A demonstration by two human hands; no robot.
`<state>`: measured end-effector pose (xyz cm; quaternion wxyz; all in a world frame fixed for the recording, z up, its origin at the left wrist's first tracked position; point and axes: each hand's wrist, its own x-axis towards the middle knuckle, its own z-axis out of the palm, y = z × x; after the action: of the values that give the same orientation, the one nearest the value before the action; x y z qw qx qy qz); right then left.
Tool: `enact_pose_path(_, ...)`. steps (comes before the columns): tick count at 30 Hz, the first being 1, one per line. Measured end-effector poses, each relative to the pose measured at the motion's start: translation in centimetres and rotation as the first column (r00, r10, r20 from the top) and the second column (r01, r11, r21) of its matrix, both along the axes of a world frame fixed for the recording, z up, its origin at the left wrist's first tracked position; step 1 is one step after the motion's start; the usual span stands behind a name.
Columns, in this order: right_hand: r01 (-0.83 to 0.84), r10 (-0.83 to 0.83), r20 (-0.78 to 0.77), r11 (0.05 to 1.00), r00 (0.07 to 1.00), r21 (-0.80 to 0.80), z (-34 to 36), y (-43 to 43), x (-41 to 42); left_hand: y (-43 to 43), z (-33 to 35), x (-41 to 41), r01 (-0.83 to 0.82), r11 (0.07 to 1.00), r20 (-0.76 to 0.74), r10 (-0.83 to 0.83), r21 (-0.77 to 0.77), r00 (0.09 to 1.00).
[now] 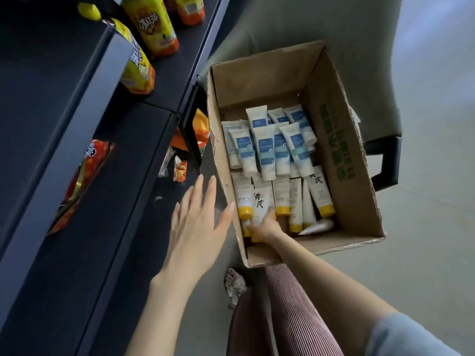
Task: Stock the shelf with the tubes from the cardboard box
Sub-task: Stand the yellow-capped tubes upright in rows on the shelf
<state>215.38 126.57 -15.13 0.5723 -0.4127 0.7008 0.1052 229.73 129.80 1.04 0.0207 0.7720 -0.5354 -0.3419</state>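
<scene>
An open cardboard box (341, 160) stands on the floor right of the dark shelf (77, 176). Inside lie several white tubes with blue labels (266, 147) at the far end and several cream tubes with yellow caps (321, 191) at the near end. My right hand (264, 226) reaches into the box's near left corner and grips a cream yellow-capped tube (261, 201) with black characters. Above the shelf's edge, just left of the box wall, my left hand (195, 222) hovers with fingers spread and holds nothing.
Yellow-orange drink bottles (151, 24) stand on the shelf's upper boards. Orange snack bags (82, 181) lie on lower boards, with more bags (190, 137) beside the box. A black-framed stand (385, 160) sits behind the box. My striped trouser leg (290, 304) and sandalled foot (235, 286) are below.
</scene>
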Motion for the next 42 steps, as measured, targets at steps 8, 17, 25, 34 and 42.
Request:
enact_pose_path(8, 0.307, -0.330, 0.102, 0.932, 0.938, 0.194, -0.3, -2.1, -1.8, 0.7, -0.6, -0.7, -0.104, 0.995, -0.119, 0.104, 0.002, 0.987)
enact_pose_path(17, 0.376, -0.376, 0.448, 0.922, 0.811, 0.093, 7.6, -3.8, -6.3, -0.5, 0.5, -1.3, -0.185, 0.977, -0.243, 0.154, -0.108, 0.958)
enact_pose_path(25, 0.343, -0.187, 0.634, 0.930, 0.750, -0.132, 15.7, -2.9, -4.6, -2.5, 1.7, -2.5, -0.326, 0.930, -0.490, 0.208, -0.170, 0.847)
enact_pose_path(34, 0.392, -0.243, 0.754, 0.920, 0.610, -0.022, 15.9, -0.8, -1.2, -1.8, 1.2, -2.4, -0.639, 0.769, -0.807, 0.398, 0.034, 0.437)
enact_pose_path(42, 0.280, -0.183, 0.753, 0.960, 0.632, -0.001, 14.2, -0.6, -0.4, -0.3, 0.1, -0.5, -0.725, 0.673, -0.842, 0.469, 0.146, 0.267)
